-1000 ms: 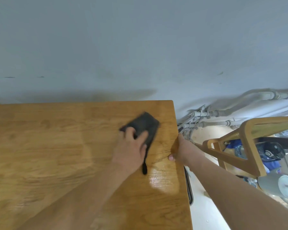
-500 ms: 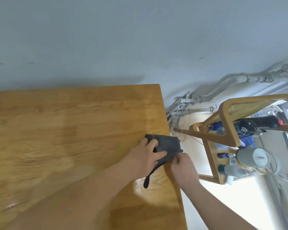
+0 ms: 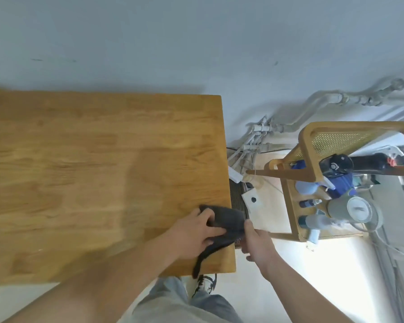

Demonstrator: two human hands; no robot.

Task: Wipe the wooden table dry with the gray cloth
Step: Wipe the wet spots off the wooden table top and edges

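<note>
The wooden table (image 3: 91, 171) fills the left of the view, and its right edge runs down the middle. A dark gray cloth (image 3: 229, 219) lies bunched at that right edge near the front corner, partly hanging over it. My left hand (image 3: 194, 234) grips the cloth from the left, fingers curled over it, with a strip of cloth trailing out under the palm. Just off the table's edge, my right hand (image 3: 257, 241) is cupped, its thumb touching the cloth's right end and its fingers loosely curled below.
A wooden rack (image 3: 313, 141) with bottles and a jug stands to the right of the table. Gray pipes (image 3: 324, 101) run along the wall. A white box (image 3: 252, 200) lies on the floor by the table. My shoe (image 3: 205, 283) shows below the front edge.
My left hand has dragged the cloth from the middle of the table's right side to its right edge, nearer me. My right hand let go of the table edge and met the cloth.
</note>
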